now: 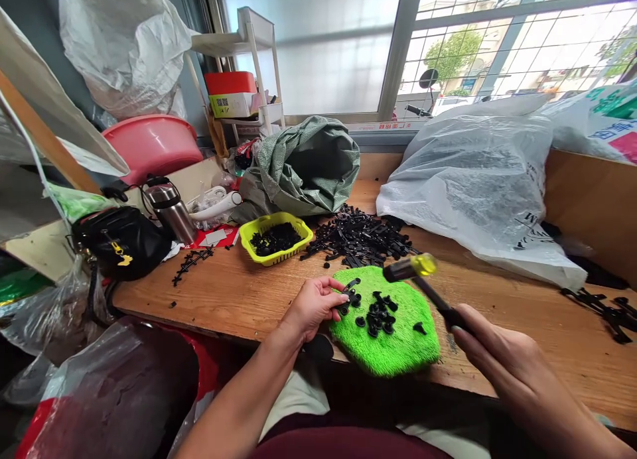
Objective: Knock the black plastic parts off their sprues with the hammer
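Observation:
My left hand [314, 306] pinches a small black plastic part [351, 294] over the left side of a bright green fluffy pad [393, 359]. Gripped by its dark handle, a mallet [432, 290] is raised in my right hand [497, 353]. Its head, dark at one end and clear yellow at the other, hangs above the pad's far right edge. Several loose black plastic pieces [381, 315] lie in the pad's middle, and a single black piece [419, 327] rests apart on the right. My fingers partly hide the part in my left hand.
Beyond the pad lies a heap of black parts [358, 237], with a yellow basket [302, 245] of black bits to its left. Behind them sits an open green woven sack [303, 174]. A white plastic bag [472, 194] stands right; a steel flask [172, 210] and black bag [124, 243] stand left.

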`<state>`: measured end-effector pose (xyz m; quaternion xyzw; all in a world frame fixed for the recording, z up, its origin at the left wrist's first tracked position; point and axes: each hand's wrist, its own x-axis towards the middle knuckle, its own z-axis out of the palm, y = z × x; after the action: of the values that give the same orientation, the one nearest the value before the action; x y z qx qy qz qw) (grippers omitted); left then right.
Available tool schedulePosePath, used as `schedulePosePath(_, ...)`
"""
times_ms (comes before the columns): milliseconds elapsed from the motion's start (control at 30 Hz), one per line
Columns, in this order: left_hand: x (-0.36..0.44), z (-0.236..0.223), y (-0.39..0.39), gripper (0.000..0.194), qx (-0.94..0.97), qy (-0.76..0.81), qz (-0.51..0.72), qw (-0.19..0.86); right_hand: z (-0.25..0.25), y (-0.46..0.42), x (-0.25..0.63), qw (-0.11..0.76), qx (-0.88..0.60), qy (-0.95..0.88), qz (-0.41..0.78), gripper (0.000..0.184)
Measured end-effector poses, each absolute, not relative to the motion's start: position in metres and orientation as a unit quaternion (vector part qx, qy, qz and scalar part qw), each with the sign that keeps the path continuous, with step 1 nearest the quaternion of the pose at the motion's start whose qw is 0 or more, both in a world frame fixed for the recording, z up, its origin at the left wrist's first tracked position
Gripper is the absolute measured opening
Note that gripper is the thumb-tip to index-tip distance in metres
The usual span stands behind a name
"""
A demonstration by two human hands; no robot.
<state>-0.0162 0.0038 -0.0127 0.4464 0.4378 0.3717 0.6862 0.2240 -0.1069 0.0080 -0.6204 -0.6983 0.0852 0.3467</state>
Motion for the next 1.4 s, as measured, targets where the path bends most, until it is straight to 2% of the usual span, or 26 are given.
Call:
schedulePosePath(100, -0.016, -0.013, 0.005, 0.022, 0.446, 0.44, 0.373, 0.684, 0.013, -0.095, 0.211, 0.291, -0.586, -0.752, 0.085, 0.032)
schedulePosePath(267, -0.015, -0.017, 0.008, 0.02, 0.45, 0.43, 0.37, 0.69, 0.016, -0.092, 0.208, 0.281, -0.576, -0.766, 0.044, 0.029)
schedulePosePath(400, -0.015, -0.018, 0.008, 0.018, 0.458, 0.437, 0.375, 0.677, 0.014, -0.092, 0.209, 0.219, -0.582, -0.783, 0.01, 0.03)
schedulePosePath(533, -0.015, -0.016, 0.006, 0.021, 0.464, 0.443, 0.369, 0.673, 0.01, -0.09, 0.209, 0.212, -0.583, -0.785, 0.01, 0.031)
schedulePosePath(733, -0.015, -0.019, 0.007, 0.02, 0.478, 0.445, 0.369, 0.661, -0.007, -0.085, 0.207, 0.193, -0.596, -0.779, 0.021, 0.023)
schedulePosePath(833, -0.018, -0.018, 0.005, 0.021, 0.474, 0.437, 0.378, 0.664, -0.011, -0.087, 0.209, 0.207, -0.604, -0.769, 0.036, 0.025)
schedulePosePath(1100, -0.02, -0.007, -0.001, 0.041, 0.391, 0.386, 0.395, 0.736, 0.006, -0.101, 0.221, 0.304, -0.61, -0.721, 0.122, 0.04)
schedulePosePath(1400, -0.005, -0.002, -0.006, 0.037, 0.387, 0.421, 0.386, 0.724, 0.0, -0.106, 0.226, 0.343, -0.608, -0.697, 0.164, 0.035)
